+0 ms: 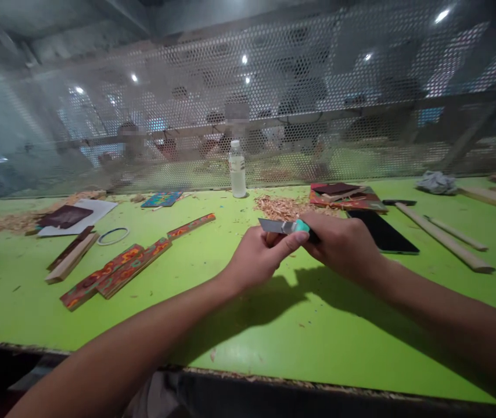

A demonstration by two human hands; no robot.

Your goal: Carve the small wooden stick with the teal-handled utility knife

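Note:
My right hand (341,238) is closed around a utility knife (274,226) with a teal and dark handle. Its broad metal blade points left, over the fingers of my other hand. My left hand (262,255) is curled shut just below the blade, its thumb pressed by the teal part. A bit of something brownish shows between those fingers; most of it is hidden, and I cannot tell what it is. Both hands meet above the green table (257,342). Behind them lies a heap of wood shavings (280,206).
A water bottle (238,171) stands before the perforated screen (178,133). Leftward lie painted wood strips (135,264), a bare wood piece (71,259), a ring (113,235) and sandpaper (65,216). To the right are a dark phone-like slab (381,232), a hammer (444,235) and a crumpled cloth (437,182).

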